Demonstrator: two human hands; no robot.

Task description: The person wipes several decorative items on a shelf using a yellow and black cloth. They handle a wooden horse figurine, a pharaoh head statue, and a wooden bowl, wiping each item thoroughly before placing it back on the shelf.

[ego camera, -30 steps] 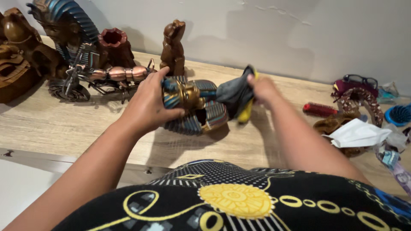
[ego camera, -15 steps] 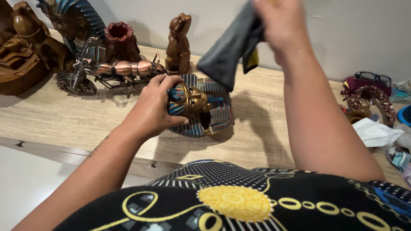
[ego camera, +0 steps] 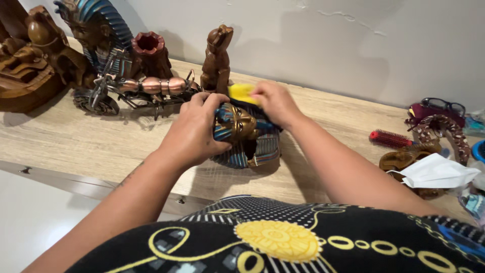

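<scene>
Right hand (ego camera: 275, 103) has dropped from above back onto the pharaoh mask bust (ego camera: 245, 136) at frame centre on the tabletop (ego camera: 76, 146), fingers clenched on a yellow cloth (ego camera: 241, 92) at its upper back. Left hand (ego camera: 194, 131) grips the bust's left side, tilted.

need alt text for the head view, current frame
Left hand grips a small pharaoh mask on a wooden shelf while the right hand presses a yellow cloth to its top. Brown figurines and a metal motorcycle model stand at left; a red hairbrush and glasses lie at right.
</scene>
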